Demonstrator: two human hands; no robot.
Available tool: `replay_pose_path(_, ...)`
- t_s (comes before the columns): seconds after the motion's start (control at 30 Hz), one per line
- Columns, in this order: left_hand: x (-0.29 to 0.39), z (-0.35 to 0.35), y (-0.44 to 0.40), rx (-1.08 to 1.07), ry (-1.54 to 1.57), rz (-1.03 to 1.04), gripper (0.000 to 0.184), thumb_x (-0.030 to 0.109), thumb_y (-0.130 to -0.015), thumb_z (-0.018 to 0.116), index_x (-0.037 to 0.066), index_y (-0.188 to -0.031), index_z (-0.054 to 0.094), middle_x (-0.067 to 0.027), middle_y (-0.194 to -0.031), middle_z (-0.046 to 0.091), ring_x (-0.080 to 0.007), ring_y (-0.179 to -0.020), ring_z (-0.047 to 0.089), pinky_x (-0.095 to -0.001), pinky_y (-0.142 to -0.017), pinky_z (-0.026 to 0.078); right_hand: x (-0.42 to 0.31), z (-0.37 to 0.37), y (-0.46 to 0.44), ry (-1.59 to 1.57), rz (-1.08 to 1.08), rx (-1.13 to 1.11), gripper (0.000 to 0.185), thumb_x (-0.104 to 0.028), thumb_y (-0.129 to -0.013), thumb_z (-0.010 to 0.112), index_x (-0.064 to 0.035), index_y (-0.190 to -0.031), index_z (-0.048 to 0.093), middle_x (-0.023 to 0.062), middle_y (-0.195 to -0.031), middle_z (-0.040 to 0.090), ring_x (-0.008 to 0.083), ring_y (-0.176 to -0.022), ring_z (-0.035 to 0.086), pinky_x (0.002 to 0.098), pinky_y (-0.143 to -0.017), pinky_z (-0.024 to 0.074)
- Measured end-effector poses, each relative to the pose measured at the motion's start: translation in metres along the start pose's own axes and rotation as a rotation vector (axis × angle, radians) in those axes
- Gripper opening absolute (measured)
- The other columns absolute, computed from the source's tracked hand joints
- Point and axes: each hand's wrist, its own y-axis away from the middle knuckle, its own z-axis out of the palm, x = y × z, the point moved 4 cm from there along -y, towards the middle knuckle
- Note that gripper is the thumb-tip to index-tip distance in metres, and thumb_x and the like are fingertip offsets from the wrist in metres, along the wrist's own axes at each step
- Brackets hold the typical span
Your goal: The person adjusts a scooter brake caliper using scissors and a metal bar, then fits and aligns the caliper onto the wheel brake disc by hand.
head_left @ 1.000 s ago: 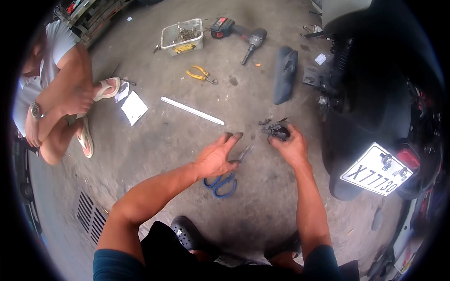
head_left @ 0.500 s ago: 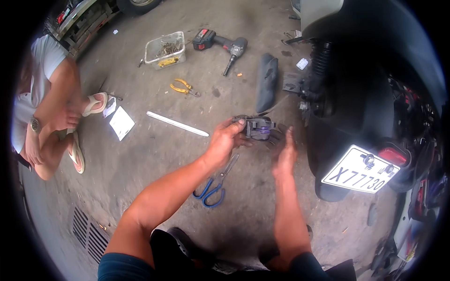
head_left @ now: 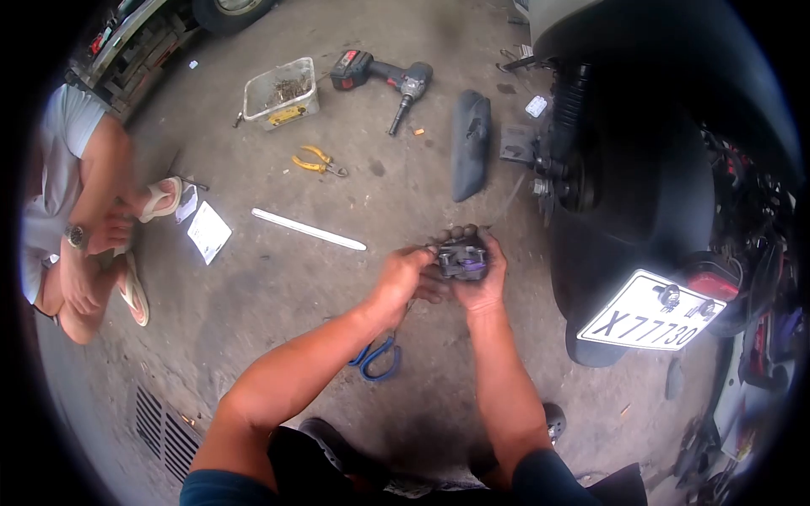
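Between both hands is a black brake caliper (head_left: 462, 261) with a purple part showing on its face. My left hand (head_left: 405, 277) grips its left side, the thumb on top and fingers curled beneath. Around its right and far side, my right hand (head_left: 486, 282) is wrapped, with blackened fingertips along the far edge. Blue-handled scissors (head_left: 380, 359) lie on the ground below my left forearm, their blades mostly hidden. To the right stands a scooter with a black rear fender (head_left: 624, 228) and a white number plate (head_left: 648, 310).
A yellow-handled pair of cutters (head_left: 318, 160), a white strip (head_left: 309, 229), a cordless impact wrench (head_left: 384, 80), a plastic tub (head_left: 283, 93) of small parts and a dark pouch (head_left: 471, 145) lie on the ground. Another person (head_left: 89, 202) crouches at left. A drain grate (head_left: 162, 432) is at lower left.
My right hand was spread beside the brake caliper and has now closed around it. The caliper has moved slightly down and turned in my hands. The view has shifted a little.
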Motion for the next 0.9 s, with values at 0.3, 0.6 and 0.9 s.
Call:
replay_pose_path(0.3, -0.009, -0.028, 0.002, 0.065, -0.427, 0.339, 0.023, 0.008, -0.091, 0.064, -0.005, -0.110, 0.063, -0.0086, -0.088, 0.067, -0.0167, -0.075, 0.065, -0.0294, -0.065, 0.052, -0.003, -0.004, 0.007, 0.016, -0.087, 0.112, 0.017, -0.024, -0.080, 0.059, -0.0085, -0.088, 0.061, 0.0080, -0.087, 0.061, 0.0260, -0.086, 0.059, 0.0471, -0.090, 0.0482)
replay_pose_path(0.6, -0.050, -0.072, 0.016, -0.019, -1.528, 0.364, 0.033, 0.018, -0.081, 0.072, 0.002, -0.108, 0.062, -0.0203, -0.108, 0.065, -0.0354, -0.094, 0.066, -0.0415, -0.080, 0.053, -0.008, -0.018, 0.009, 0.029, -0.063, 0.162, 0.021, -0.023, -0.076, 0.059, -0.0077, -0.090, 0.061, 0.0084, -0.087, 0.060, 0.0265, -0.087, 0.058, 0.0487, -0.092, 0.0477)
replay_pose_path(0.9, -0.036, -0.142, 0.008, 0.198, -1.749, 0.611, 0.040, 0.014, -0.076, 0.070, 0.006, -0.113, 0.057, -0.0167, -0.117, 0.058, -0.0371, -0.106, 0.059, -0.0450, -0.087, 0.052, -0.016, -0.027, 0.006, -0.005, 0.044, 0.098, 0.029, -0.027, -0.073, 0.057, -0.0054, -0.092, 0.062, 0.0095, -0.087, 0.061, 0.0277, -0.087, 0.057, 0.0457, -0.091, 0.0449)
